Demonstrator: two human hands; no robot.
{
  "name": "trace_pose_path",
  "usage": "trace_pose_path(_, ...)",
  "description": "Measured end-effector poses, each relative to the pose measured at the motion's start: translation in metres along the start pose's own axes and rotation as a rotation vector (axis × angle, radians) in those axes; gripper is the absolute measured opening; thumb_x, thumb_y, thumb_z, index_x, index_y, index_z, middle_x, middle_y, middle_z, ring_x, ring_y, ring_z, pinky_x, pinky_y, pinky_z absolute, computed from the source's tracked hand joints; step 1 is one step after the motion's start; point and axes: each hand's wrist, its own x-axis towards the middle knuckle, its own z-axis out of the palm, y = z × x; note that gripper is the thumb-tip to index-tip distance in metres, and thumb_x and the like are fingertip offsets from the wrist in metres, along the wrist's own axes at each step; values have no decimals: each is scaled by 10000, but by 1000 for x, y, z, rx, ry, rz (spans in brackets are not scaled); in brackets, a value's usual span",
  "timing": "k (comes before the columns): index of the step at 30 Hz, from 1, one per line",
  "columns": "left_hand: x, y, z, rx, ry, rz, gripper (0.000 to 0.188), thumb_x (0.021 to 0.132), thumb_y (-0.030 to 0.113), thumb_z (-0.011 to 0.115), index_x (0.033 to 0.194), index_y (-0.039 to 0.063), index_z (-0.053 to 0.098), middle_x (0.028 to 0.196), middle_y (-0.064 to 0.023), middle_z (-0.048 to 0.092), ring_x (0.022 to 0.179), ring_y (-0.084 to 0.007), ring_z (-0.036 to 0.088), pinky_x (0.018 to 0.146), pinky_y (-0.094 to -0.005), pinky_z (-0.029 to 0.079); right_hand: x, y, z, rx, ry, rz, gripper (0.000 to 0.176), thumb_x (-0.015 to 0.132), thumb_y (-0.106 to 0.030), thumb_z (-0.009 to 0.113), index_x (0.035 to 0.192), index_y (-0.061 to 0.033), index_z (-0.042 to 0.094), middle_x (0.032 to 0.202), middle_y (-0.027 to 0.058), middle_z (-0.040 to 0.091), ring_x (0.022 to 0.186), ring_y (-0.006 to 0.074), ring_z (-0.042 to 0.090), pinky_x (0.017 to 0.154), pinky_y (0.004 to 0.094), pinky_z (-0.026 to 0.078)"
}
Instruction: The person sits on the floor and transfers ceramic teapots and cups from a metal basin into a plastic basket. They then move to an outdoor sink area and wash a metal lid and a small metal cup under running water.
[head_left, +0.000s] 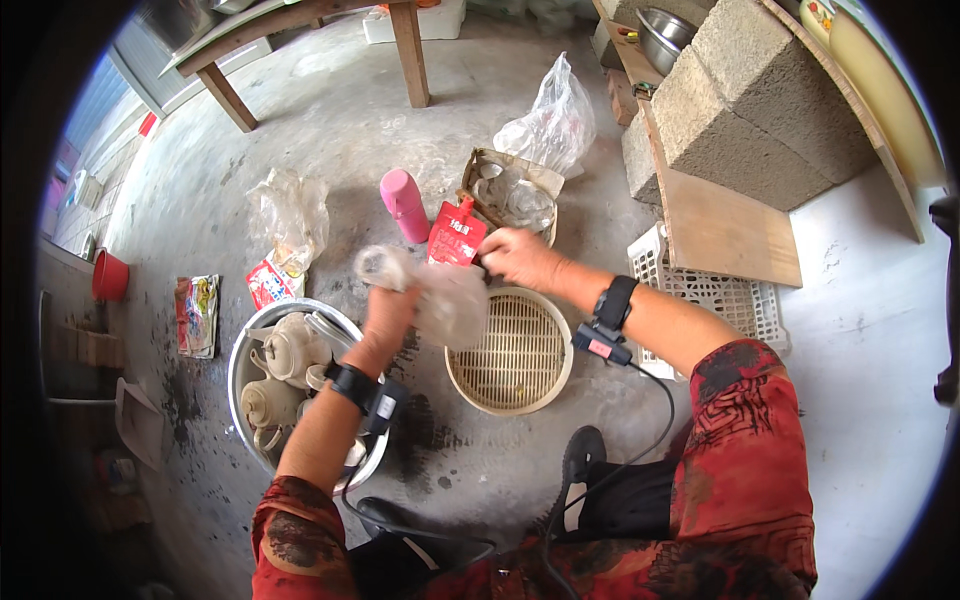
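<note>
My left hand (391, 319) grips a translucent plastic bag (450, 300) above the floor, beside a round slatted plastic basket (510, 352). At the edge of a red spouted pouch (455, 232), my right hand (521, 259) has its fingers bent together; whether they grip the pouch is unclear. A pink thermos bottle (406, 206) stands left of the pouch. Behind it, a cardboard box (556, 184) holds crumpled clear plastic. Below my left forearm, a large metal basin (244, 439) contains ceramic teapots (289, 352) and other dishes, partly hidden by the arm.
Another clear plastic bag (292, 214) and a red-and-white packet (271, 283) lie left. Flattened packaging (198, 315) is farther left. A wooden table (300, 30) stands behind; concrete blocks (750, 112), a plywood board (727, 225) and a white plastic crate (705, 300) are right. Cables run from both wrists.
</note>
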Motion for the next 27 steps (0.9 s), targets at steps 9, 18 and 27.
trace_pose_path(9,77,58,-103,-129,251,-99,629,778,71,659,1297,52,303,843,-72,555,654,-159,532,586,-362,528,27,73,-46,-417,309,141,323,744,-221,621,1028,-70,645,952,147,668,914,279,633,807,367,492)
trace_pose_path(18,58,34,-42,91,234,-105,637,813,149,638,1366,46,338,1113,-114,550,933,-184,567,639,-333,532,49,81,-34,-515,200,193,239,755,-217,592,957,-116,669,939,143,657,909,334,614,773,415,486)
trace_pose_path(27,18,13,13,55,9,-140,385,830,162,576,1189,30,537,1007,-85,610,807,-149,576,631,-286,507,14,48,-78,249,255,238,263,815,-230,628,1005,-48,628,874,-6,615,746,100,542,616,250,446)
